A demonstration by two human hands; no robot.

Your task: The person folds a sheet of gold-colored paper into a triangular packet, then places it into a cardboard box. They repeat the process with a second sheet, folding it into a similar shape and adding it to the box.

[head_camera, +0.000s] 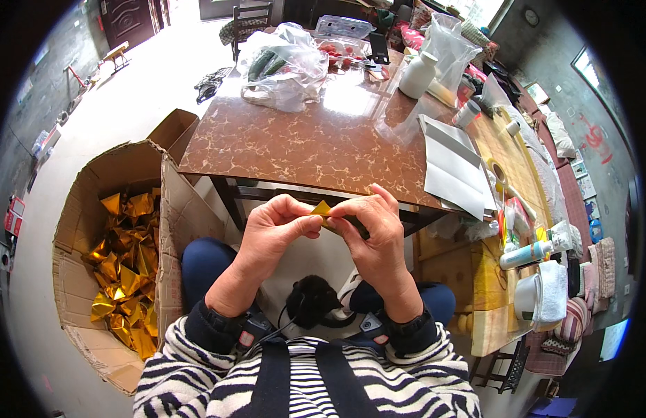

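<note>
Between my two hands, over my lap, is a small piece of gold foil paper (321, 209), its pointed tip showing above the fingertips. My left hand (273, 230) pinches it between thumb and forefinger. From the other side, my right hand (372, 230) grips it the same way, and a darker part of the foil shows beneath these fingers. Several folded gold foil pieces (130, 279) lie heaped in an open cardboard box (74, 224) at my left. The fingers hide much of the held piece.
The brown marbled table (302, 141) stands just ahead, with a plastic bag of cucumbers (286, 68), a white bottle (418, 74) and white paper sheets (451, 162). A black cat (312, 302) is on the floor between my legs. At right is a cluttered wooden table (495, 334).
</note>
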